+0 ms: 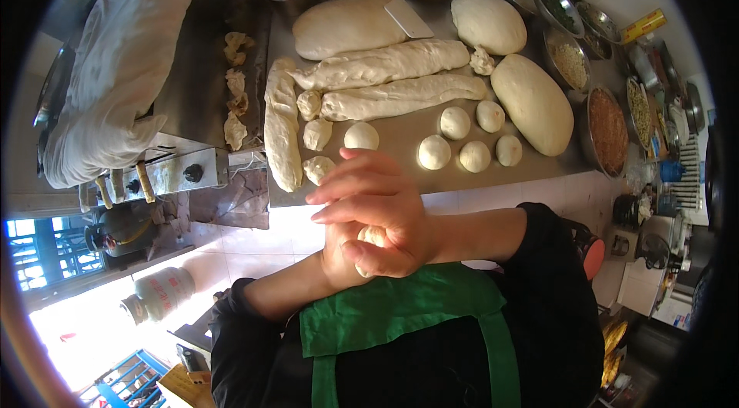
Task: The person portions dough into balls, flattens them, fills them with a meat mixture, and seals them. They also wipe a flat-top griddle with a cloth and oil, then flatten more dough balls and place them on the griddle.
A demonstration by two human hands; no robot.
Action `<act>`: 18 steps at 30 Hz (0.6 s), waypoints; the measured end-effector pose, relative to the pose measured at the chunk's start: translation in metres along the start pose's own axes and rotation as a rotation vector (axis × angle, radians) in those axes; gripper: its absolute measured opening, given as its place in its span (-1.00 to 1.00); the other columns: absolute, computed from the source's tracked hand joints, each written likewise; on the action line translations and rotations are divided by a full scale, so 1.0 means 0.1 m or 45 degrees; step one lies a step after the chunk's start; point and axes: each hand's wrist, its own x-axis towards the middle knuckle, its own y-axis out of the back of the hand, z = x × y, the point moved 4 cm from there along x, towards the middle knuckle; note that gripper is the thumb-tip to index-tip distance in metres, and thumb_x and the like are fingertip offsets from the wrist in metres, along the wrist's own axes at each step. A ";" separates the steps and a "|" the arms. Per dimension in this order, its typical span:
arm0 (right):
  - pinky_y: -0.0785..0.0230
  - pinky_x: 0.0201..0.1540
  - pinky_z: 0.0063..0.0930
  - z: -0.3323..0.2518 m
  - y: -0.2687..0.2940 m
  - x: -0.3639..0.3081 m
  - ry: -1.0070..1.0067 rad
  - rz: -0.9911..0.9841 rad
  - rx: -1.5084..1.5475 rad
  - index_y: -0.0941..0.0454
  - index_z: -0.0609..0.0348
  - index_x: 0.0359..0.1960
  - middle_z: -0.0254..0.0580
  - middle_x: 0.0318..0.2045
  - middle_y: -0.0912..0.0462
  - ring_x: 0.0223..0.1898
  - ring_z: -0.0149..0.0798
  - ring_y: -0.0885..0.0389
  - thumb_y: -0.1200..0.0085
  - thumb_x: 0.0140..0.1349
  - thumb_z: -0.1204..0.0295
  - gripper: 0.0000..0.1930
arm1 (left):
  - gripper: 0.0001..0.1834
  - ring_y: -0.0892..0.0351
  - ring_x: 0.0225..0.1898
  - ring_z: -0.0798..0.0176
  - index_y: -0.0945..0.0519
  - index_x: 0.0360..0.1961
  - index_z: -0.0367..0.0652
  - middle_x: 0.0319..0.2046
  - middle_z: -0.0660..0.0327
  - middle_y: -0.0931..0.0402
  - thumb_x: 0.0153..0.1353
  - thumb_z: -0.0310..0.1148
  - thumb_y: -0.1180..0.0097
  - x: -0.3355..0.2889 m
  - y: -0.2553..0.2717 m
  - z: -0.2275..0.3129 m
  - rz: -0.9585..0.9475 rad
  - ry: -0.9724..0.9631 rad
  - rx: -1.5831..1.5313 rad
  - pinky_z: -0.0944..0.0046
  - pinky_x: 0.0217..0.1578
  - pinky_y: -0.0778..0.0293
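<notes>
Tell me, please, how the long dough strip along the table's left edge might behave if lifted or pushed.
The dough strip would probably sag or stretch when lifted, being long and soft-looking, with a creased surface. It seems unlikely to roll freely, as its outline is lumpy and uneven.

Below the right grip [385,212], a plain green apron [408,304] with two straps [502,358] covers a black top [416,373]; its long dark sleeves [558,277] end mid-arm, leaving the forearms [473,237] bare.
</notes>
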 end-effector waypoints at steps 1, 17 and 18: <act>-0.23 0.19 0.01 -0.02 -0.02 0.00 0.009 -0.035 -0.026 -0.65 0.09 -0.30 -0.19 -0.18 -0.68 -0.10 -0.16 -0.63 -0.24 -0.08 0.33 -0.74 | -0.75 -0.40 -0.42 0.53 -0.53 -0.41 -0.06 -0.44 0.37 -0.52 0.19 -0.47 0.26 0.02 0.07 0.03 0.011 -0.010 0.194 0.54 -0.32 -0.17; -0.18 0.19 0.04 -0.15 -0.08 -0.02 -0.030 -0.111 -0.173 -0.61 0.10 -0.35 -0.19 -0.18 -0.65 -0.14 -0.15 -0.62 -0.19 -0.01 0.21 -0.73 | -0.82 -0.31 -0.21 0.39 -0.52 -0.27 -0.09 -0.24 0.27 -0.43 0.15 -0.42 0.14 0.12 0.31 0.00 -0.063 -0.029 0.668 0.37 -0.14 -0.11; -0.18 0.19 0.04 -0.15 -0.07 -0.02 -0.039 -0.110 -0.175 -0.61 0.10 -0.35 -0.19 -0.18 -0.65 -0.14 -0.15 -0.61 -0.19 -0.01 0.21 -0.73 | -0.81 -0.30 -0.20 0.38 -0.51 -0.26 -0.10 -0.23 0.26 -0.42 0.15 -0.42 0.13 0.13 0.31 -0.01 -0.062 -0.028 0.678 0.36 -0.13 -0.10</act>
